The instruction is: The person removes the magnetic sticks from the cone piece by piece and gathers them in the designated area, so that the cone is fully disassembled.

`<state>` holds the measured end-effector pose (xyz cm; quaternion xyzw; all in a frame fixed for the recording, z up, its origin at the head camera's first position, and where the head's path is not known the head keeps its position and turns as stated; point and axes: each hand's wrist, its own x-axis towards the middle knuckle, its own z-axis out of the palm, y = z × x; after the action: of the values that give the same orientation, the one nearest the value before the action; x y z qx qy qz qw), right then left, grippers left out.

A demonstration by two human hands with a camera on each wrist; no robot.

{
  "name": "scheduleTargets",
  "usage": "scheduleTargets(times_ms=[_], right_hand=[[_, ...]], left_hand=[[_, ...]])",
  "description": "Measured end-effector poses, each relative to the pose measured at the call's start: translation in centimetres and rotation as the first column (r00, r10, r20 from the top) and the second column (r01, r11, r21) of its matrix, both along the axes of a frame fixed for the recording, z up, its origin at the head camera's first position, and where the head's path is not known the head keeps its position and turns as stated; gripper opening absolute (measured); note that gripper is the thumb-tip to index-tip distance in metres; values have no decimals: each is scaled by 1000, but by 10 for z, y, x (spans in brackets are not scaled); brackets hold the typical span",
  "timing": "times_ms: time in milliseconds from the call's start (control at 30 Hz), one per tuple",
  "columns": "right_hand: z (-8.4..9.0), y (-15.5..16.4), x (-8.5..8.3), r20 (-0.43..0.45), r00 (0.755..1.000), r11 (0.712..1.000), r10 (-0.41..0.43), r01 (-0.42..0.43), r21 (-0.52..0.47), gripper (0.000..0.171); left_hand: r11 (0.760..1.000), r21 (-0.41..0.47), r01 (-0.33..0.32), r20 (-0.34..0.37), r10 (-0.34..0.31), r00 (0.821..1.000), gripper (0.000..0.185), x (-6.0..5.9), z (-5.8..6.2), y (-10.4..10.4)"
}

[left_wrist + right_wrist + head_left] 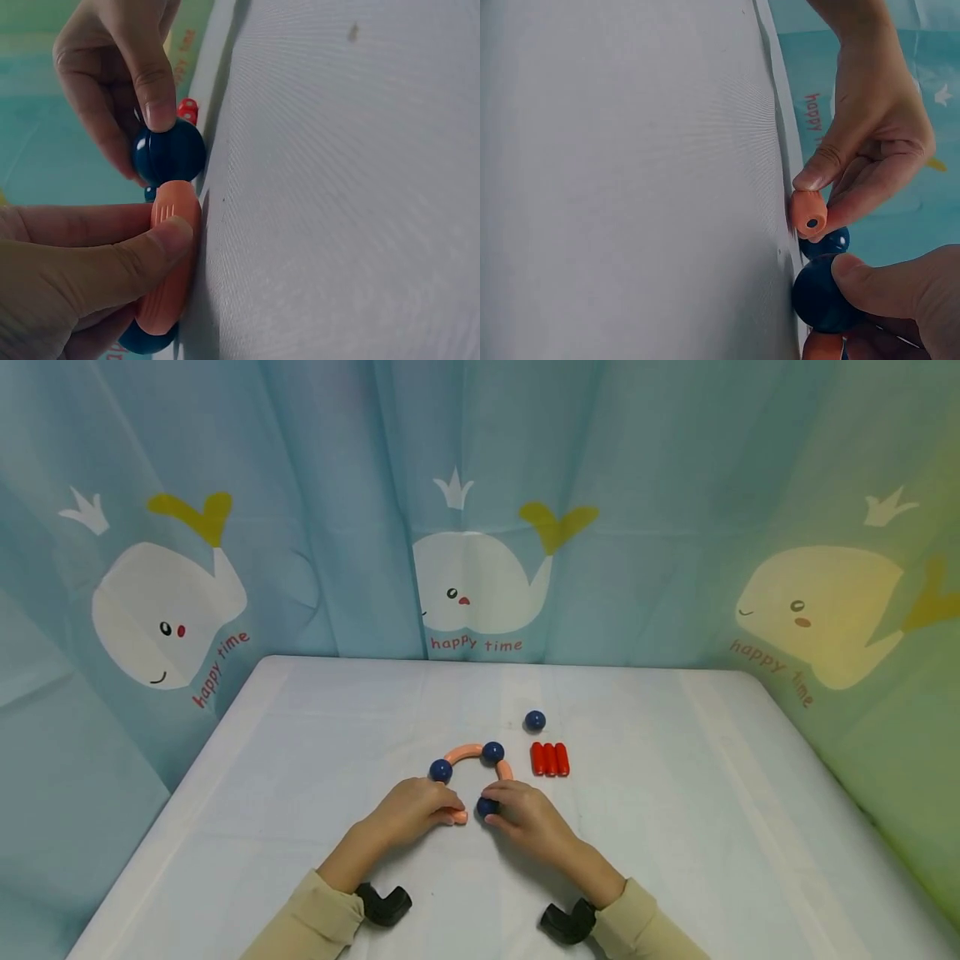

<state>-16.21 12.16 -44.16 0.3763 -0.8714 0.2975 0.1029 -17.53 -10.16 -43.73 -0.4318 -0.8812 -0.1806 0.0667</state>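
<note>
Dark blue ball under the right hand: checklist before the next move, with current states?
1. Right hand pinches the dark blue ball: ok.
2. Left hand pinches the loose end of the pink curved piece: ok.
3. Hole in that end faces the ball: ok in the right wrist view.
4. Ball and pink end joined: not ok, a gap shows between them.
5. Other two blue balls seated on the arc: cannot tell.
6. Spare blue ball and red rods lie apart from the hands on the white table: ok.
</note>
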Motion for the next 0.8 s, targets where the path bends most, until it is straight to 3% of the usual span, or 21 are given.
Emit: scheduleTargets(times_ms=[367, 800], right_hand=[[-2, 5, -5, -60, 998, 999, -29, 29, 16, 32], [-2, 7, -7, -18, 998, 999, -53, 53, -10, 33]], left_hand=[[995, -90, -47, 63, 53, 997, 16, 3, 7, 3], [994, -102, -40, 2, 41, 999, 12, 9, 7, 12]])
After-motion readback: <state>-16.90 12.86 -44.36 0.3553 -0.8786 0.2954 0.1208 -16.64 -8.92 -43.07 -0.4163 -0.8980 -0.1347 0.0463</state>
